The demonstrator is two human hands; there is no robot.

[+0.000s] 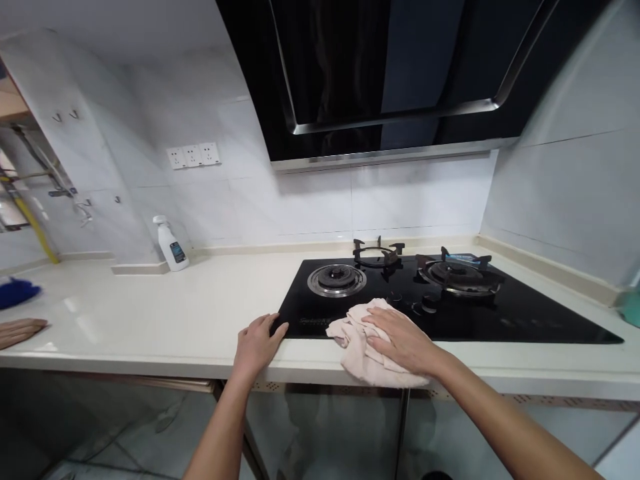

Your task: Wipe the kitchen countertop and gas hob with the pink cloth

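My right hand (pixel 400 337) presses on a crumpled pale pink cloth (pixel 367 357), its fingers partly curled over the folds. The cloth covers part of the front edge of the black glass gas hob (pixel 540 320) and hangs over the counter edge. My left hand (pixel 257 343) rests at the hob's front left corner with its fingers spread, holding nothing. Behind the cloth, the left burner (pixel 337 279) has no pan support around it. One loose pan support (pixel 379 256) sits at the back of the hob. The right burner (pixel 460 275) has its support in place.
A white spray bottle (pixel 171 245) stands by the wall. At far left, another person's hand (pixel 21 332) lies on the counter (pixel 150 313) near a blue item (pixel 17 292). A black range hood (pixel 390 73) overhangs the hob. A green object (pixel 631 307) shows at the right edge.
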